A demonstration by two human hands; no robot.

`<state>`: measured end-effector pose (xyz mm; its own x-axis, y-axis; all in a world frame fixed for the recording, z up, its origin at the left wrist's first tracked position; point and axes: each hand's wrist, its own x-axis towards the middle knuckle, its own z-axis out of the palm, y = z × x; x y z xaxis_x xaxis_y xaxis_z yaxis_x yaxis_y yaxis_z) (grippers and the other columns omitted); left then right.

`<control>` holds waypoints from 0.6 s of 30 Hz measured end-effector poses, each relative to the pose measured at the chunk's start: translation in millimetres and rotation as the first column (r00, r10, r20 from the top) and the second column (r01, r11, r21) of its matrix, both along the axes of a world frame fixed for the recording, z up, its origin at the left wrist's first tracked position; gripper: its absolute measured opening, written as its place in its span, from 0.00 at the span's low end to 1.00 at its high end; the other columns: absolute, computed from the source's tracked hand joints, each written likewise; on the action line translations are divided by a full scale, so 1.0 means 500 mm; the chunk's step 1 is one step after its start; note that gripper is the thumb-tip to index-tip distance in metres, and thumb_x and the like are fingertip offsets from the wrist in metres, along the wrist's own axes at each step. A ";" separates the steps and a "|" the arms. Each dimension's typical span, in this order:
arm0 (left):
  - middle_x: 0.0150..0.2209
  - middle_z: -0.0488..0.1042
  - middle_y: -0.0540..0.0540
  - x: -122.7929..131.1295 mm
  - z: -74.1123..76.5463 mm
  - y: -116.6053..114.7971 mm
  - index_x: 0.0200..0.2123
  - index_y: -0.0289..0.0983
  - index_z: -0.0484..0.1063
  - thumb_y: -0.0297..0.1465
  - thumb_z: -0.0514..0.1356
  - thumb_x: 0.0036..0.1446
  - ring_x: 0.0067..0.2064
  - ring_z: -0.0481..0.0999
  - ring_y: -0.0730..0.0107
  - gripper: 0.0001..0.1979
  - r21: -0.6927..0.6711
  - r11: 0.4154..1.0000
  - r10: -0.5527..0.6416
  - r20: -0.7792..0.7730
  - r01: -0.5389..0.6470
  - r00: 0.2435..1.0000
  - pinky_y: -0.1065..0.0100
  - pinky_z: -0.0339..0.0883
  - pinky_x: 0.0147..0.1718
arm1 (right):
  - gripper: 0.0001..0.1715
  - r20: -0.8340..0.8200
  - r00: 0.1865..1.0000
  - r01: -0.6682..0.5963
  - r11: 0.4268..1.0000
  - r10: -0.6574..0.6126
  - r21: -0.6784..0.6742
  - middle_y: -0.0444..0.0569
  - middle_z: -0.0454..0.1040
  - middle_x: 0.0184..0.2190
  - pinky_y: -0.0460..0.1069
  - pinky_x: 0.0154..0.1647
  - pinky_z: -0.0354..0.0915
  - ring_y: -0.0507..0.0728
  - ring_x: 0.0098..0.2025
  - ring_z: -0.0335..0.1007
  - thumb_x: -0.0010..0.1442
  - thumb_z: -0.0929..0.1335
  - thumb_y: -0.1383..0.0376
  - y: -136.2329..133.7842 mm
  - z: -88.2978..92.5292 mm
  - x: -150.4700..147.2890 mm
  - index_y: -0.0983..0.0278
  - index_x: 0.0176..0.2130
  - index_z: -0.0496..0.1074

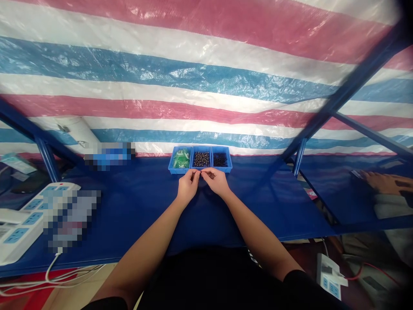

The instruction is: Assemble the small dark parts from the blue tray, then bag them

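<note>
Left hand and right hand meet, fingers pinched narrow on something too small to make out — just before the row of three small blue plastic trays at the back of the blue cloth-covered worktop. Keeping the pinch low lets any slipped piece land on cloth.

A makeshift assembly workshop.
Striped tarpaulin walls the far side; a blue-covered worktop carries small parts bins, with power strips at left.

Three blue trays stand side by side, holding green, speckled and black parts.
</note>
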<state>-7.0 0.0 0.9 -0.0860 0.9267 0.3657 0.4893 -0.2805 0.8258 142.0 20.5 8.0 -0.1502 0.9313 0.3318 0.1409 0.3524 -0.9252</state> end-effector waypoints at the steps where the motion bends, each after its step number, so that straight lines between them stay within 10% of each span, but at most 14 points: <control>1: 0.25 0.72 0.52 0.000 0.000 0.000 0.39 0.39 0.72 0.42 0.54 0.63 0.25 0.71 0.73 0.14 -0.005 1.000 0.000 0.008 0.001 1.000 0.71 0.64 0.29 | 0.13 0.003 1.000 0.002 1.000 -0.003 0.008 0.49 0.79 0.33 0.48 0.34 0.70 0.55 0.32 0.74 0.58 0.67 0.59 0.000 0.000 0.000 0.63 0.38 0.77; 18: 0.25 0.72 0.52 0.004 0.009 -0.004 0.41 0.39 0.71 0.42 0.53 0.63 0.26 0.71 0.72 0.14 -0.015 1.000 0.004 0.023 -0.004 1.000 0.71 0.64 0.29 | 0.12 0.025 1.000 0.013 1.000 -0.013 0.025 0.48 0.79 0.35 0.49 0.38 0.71 0.55 0.35 0.75 0.59 0.67 0.59 0.000 -0.003 -0.002 0.62 0.38 0.77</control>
<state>-5.1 -2.2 5.5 -0.0977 0.9318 0.3495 0.4714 -0.2659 0.8409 140.9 20.7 6.7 -0.1469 0.9248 0.3509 0.1692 0.3730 -0.9123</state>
